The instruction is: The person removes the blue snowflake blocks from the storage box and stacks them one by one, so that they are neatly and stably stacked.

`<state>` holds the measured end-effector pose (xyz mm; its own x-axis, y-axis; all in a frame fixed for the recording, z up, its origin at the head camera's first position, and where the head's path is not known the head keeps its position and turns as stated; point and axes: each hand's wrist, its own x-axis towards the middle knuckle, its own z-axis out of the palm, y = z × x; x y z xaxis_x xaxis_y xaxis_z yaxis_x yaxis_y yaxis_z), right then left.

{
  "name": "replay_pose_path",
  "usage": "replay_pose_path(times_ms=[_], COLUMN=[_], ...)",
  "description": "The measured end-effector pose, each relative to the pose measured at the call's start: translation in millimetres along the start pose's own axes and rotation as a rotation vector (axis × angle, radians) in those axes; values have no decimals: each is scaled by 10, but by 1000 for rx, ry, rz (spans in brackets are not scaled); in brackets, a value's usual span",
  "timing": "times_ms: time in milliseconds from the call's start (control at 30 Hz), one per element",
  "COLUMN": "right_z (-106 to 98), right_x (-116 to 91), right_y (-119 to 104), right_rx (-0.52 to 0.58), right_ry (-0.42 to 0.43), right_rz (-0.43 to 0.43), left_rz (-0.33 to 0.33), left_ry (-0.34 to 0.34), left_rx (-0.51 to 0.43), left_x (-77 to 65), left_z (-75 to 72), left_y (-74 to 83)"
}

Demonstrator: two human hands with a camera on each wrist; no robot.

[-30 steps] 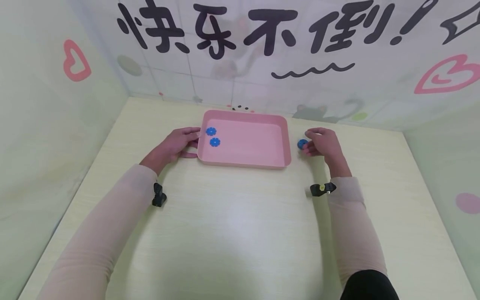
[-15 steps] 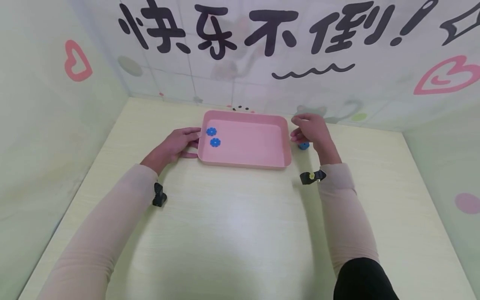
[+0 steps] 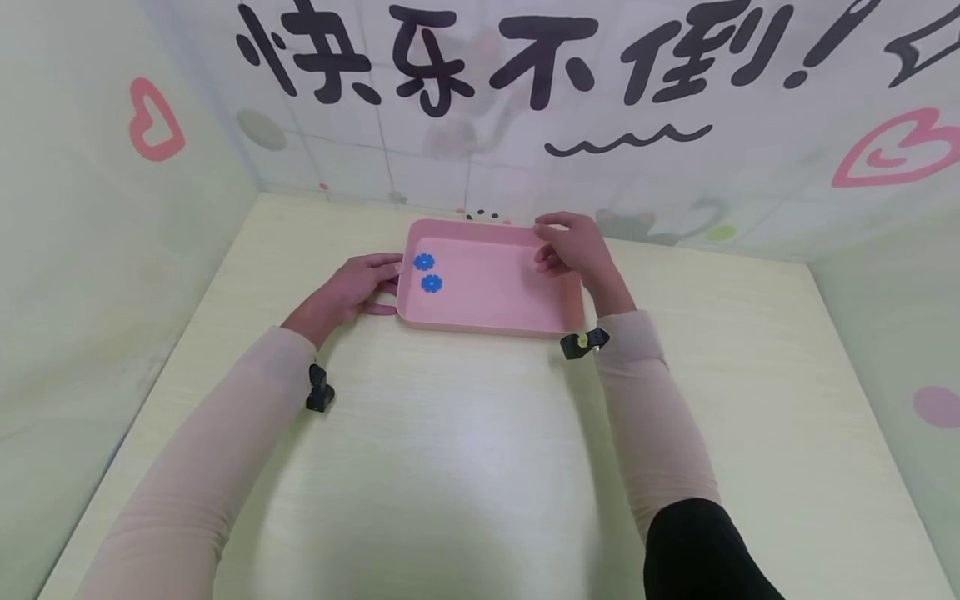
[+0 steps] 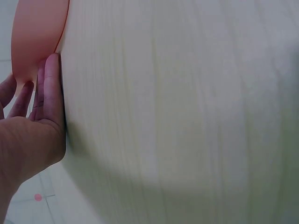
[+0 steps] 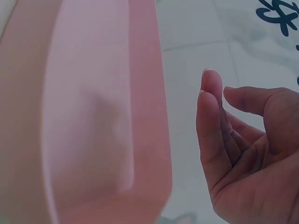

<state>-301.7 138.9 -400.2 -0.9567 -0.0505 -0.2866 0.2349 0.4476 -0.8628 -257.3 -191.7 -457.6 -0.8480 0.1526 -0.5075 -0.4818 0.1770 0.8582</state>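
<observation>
In the head view a shallow pink tray lies on the table near the back wall. Two blue flower-shaped plastic discs lie inside its left end. My left hand touches the tray's left side, its fingers fairly straight and spread along the wall, as the left wrist view also shows. Above the tray's right end is my right hand. In the right wrist view its thumb tip comes close to the bent fingers, beside the tray wall. Nothing blue shows between them; a thin piece there could be hidden.
The pale wood-grain table stretches in front of the tray. A printed backdrop rises close behind, and side panels stand left and right. Black wrist devices sit on both sleeves.
My right hand has moved left from beside the tray to over its right end. The blue thing on the table there, visible half a second ago, is now hidden. My left hand stays put.
</observation>
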Motion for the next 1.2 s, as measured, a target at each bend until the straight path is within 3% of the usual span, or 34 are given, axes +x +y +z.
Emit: replay_pose_path(times_ms=[400,700,1200], right_z=[443,700,1108], right_x=[49,49,99], right_y=[-100,-71,41], right_rx=[-42,-13,20], right_ry=[-88,-198,-328], right_rz=[2,-133,-163], left_rz=[8,14,27], left_ry=[0,-3,-6], left_rx=[13,15,13], left_x=[3,-5,-26], left_z=[-8,-7,-6], left_y=[-11,-16,-13])
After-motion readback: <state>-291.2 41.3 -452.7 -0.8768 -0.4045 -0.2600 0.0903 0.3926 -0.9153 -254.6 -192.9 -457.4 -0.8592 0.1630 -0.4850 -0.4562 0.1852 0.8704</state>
